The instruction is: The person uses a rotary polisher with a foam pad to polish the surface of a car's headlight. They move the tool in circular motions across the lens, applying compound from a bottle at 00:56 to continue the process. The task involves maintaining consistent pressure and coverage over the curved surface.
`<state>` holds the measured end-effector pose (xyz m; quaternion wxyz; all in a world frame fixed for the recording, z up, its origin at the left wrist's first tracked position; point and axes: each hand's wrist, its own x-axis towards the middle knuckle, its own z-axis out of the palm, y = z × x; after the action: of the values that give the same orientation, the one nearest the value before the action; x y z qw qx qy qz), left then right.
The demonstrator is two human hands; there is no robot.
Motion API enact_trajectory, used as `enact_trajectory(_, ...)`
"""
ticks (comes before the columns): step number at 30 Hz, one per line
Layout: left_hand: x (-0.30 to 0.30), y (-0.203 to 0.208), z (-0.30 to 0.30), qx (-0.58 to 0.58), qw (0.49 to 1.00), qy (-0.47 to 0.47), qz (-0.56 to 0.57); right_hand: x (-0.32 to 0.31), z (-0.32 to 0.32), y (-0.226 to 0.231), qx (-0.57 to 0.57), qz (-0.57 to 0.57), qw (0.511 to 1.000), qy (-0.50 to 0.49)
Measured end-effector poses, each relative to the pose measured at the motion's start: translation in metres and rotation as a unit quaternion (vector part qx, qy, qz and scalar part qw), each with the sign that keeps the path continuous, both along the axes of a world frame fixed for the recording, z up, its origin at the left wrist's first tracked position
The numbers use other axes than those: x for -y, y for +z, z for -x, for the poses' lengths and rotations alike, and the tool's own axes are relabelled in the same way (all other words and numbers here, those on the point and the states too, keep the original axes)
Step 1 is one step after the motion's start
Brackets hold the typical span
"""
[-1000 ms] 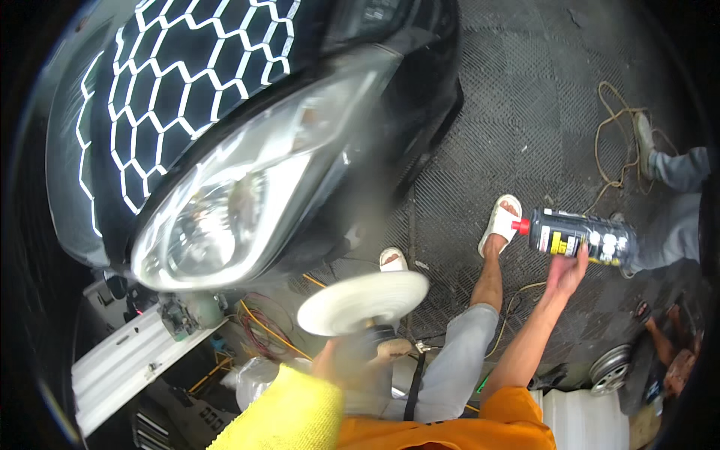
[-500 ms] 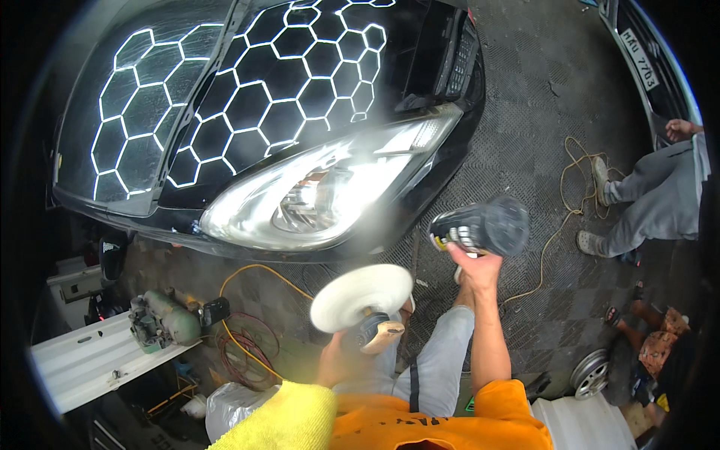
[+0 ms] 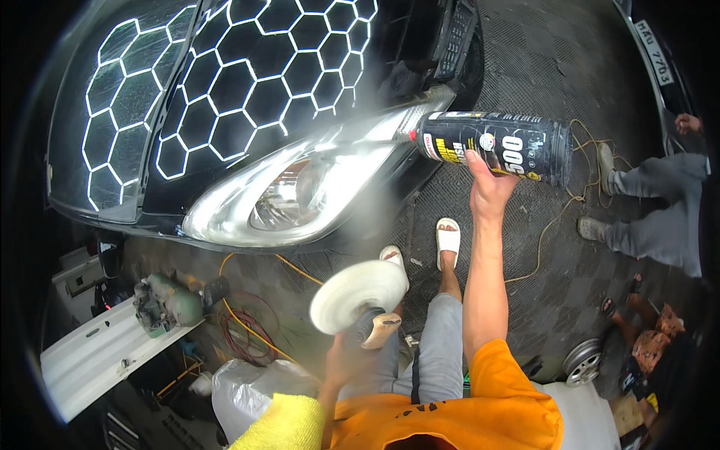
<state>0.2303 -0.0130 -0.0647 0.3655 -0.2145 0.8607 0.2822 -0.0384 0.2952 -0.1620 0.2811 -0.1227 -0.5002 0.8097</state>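
Note:
My right hand (image 3: 491, 184) is wrapped round a black polish bottle (image 3: 551, 154) lying nearly level in the air. Its red tip points left, at the right end of the car headlight (image 3: 225, 206); whether they touch I cannot tell. In my left hand (image 3: 343, 361), lower and nearer to me, is a polisher (image 3: 369, 321), its round white pad (image 3: 352, 292) turned upward. A blur hides part of that grip. The headlight belongs to a black car (image 3: 169, 196), whose hood reflects bright hexagon lights.
A yellow towel (image 3: 277, 427) hangs by my left arm. Yellow cord (image 3: 300, 268) and a reddish hose (image 3: 244, 322) lie on the floor at left, near a green compressor-like machine (image 3: 176, 300). A person in grey trousers (image 3: 652, 187) stands at right; another sits below, near a wheel (image 3: 581, 364).
My right hand has carried the bottle up and forward to the headlight's right end, its label now facing me. The polisher has stayed nearly in place. The view has shifted slightly.

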Motion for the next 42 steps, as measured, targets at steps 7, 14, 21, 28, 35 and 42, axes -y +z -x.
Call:
enact_trajectory(7,-0.038,-0.010,0.007,0.003,0.999,0.039,-0.028,0.003,0.036,-0.027,-0.032,0.114,0.993,0.008)
enact_trajectory(14,-0.060,-0.012,0.020,0.004,0.998,0.053,-0.037,-0.035,0.045,-0.045,-0.032,0.118,0.992,-0.034)
enact_trajectory(21,-0.044,-0.006,0.031,0.007,0.998,0.060,-0.036,-0.026,0.033,-0.037,-0.038,0.140,0.989,-0.031)
enact_trajectory(28,0.012,0.003,0.024,-0.006,0.997,0.050,-0.065,0.027,0.014,0.014,-0.069,0.103,0.992,0.030)
enact_trajectory(35,0.087,0.020,0.024,0.000,0.996,0.025,-0.084,0.117,0.006,0.060,-0.085,0.061,0.993,0.056)
enact_trajectory(42,0.165,0.022,0.005,-0.033,0.994,0.040,-0.101,0.200,-0.018,0.096,-0.053,0.001,0.991,0.119)
